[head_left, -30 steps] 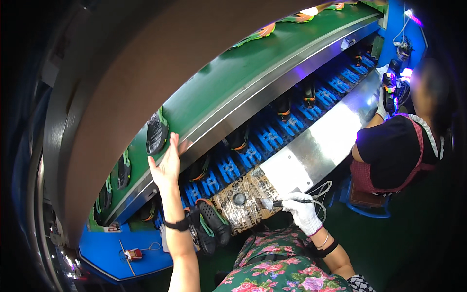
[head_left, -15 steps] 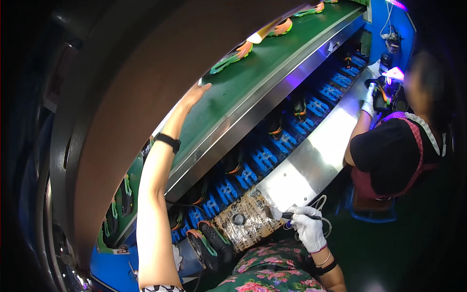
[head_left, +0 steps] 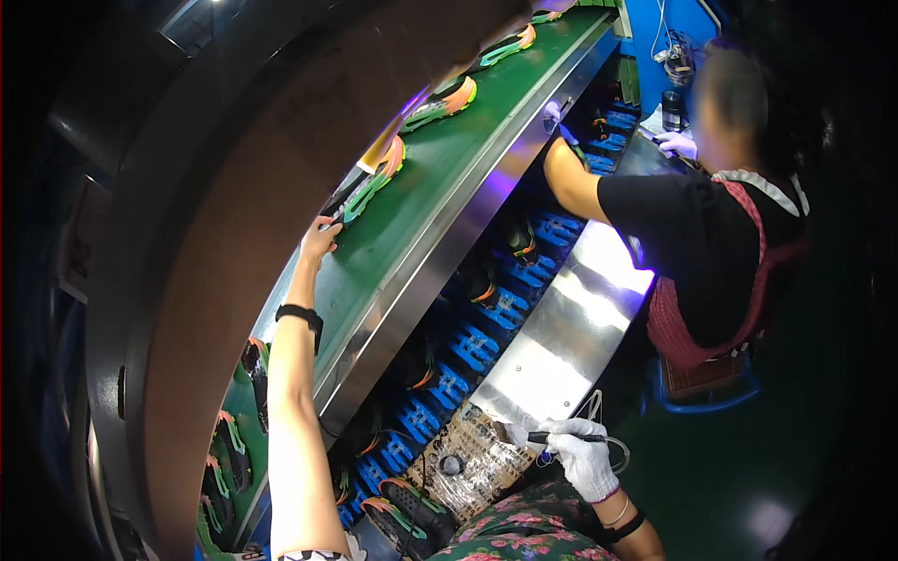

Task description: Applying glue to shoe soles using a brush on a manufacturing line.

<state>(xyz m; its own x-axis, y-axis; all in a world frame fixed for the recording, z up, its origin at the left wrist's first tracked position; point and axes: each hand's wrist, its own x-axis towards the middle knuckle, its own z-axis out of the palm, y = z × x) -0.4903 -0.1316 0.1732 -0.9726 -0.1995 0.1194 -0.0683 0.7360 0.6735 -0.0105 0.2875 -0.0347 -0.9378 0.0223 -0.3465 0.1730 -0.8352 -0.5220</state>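
Where floral fabric (head_left: 538,528) fills the lower edge, a pair of black clogs (head_left: 412,514) with green and orange trim sits just left of it, next to a tape-covered board (head_left: 491,458). Round dark disc (head_left: 452,465) lies on the board. Right hand (head_left: 582,458), white knit glove, is just beyond the fabric: fingers closed around the black handle of a brush (head_left: 566,437), pale tip pointing left over the board's right end; pale cable (head_left: 618,455) loops beside the glove. Next out, bare metal ledge (head_left: 552,351) continues from the board, and a blue slatted rack (head_left: 477,348) runs alongside, dark shoes on it. Farther, green belt (head_left: 407,248). Left hand (head_left: 321,241), bare, black band on the wrist, reaches across it; fingers bent and together at the near end of a green-and-orange shoe (head_left: 372,187) lying on the belt, touching it; pinch or not, cannot tell at this size. More such shoes line the belt beyond. Right side: co-worker (head_left: 687,234) in black top and red apron, one arm over the rack, gloved hand (head_left: 675,145) near the ledge's far end. Blue panel (head_left: 641,28) at the back.
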